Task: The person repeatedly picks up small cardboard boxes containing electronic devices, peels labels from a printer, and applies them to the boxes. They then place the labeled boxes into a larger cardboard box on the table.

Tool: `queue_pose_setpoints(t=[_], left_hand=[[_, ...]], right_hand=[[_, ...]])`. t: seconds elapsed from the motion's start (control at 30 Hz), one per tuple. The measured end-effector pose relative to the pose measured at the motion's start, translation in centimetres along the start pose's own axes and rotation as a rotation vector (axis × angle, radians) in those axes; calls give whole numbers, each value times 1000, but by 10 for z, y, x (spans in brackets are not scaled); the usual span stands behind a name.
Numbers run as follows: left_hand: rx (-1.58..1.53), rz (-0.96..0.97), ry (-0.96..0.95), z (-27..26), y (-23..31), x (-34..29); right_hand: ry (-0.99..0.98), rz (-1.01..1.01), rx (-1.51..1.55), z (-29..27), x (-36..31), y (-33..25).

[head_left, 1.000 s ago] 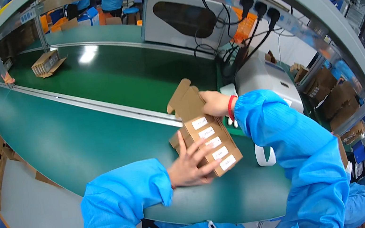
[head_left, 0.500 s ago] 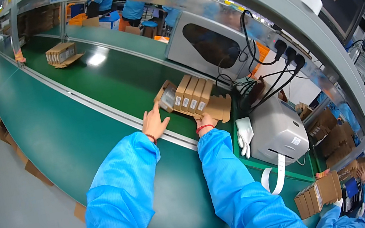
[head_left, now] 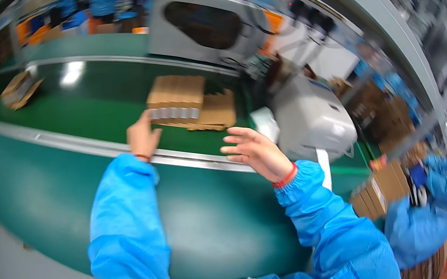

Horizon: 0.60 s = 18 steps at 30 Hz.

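- Teal tabletop (head_left: 218, 216): runs across the front, its near edge against the person's body.
- Dark green strip (head_left: 94, 96): lies beyond the tabletop's far edge, with a metal rail (head_left: 72, 141) between the two.
- Another person in blue (head_left: 418, 225): sits or stands past the tabletop's right end.
- Grey casing with a dark window (head_left: 200, 26): stands behind the strip's far edge.
- Grey printer (head_left: 313, 116): beside the strip's right end.
- Row of small cardboard boxes (head_left: 175, 93): on the strip, toward its right end, set back from the near edge; the white-labelled ends face the rail.
- Cardboard bundle (head_left: 381, 190): by the tabletop's right end.
- Smaller bundle (head_left: 20, 90): near the strip's far left corner.
- Brown flap (head_left: 216, 111): spread flat on the strip, at the row's right side.
- Left hand (head_left: 143, 136): over the rail, fingertips at the row's near left corner; grip loose, thumb apart from fingers, clamped on nothing.
- Right hand (head_left: 257, 151): raised near the rail, right of the flap and clear of it; grip apart, fingers spread.
- White paper strip (head_left: 324, 167): hangs from the printer's front.
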<state>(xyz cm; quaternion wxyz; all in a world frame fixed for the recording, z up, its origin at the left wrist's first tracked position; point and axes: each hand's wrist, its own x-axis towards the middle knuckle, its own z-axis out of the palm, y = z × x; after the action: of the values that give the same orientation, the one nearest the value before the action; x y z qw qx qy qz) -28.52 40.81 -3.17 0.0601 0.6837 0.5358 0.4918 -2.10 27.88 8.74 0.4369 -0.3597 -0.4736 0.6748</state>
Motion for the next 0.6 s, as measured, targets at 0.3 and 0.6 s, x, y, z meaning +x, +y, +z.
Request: queue_pose_setpoints(t=[0.3, 0.6], left_hand=[[157, -25, -41, -22, -49, -22], [475, 396, -134, -9, 90, -59]], right_hand=[[1197, -680, -1614, -102, -249, -57], [1607, -512, -409, -299, -416, -21]])
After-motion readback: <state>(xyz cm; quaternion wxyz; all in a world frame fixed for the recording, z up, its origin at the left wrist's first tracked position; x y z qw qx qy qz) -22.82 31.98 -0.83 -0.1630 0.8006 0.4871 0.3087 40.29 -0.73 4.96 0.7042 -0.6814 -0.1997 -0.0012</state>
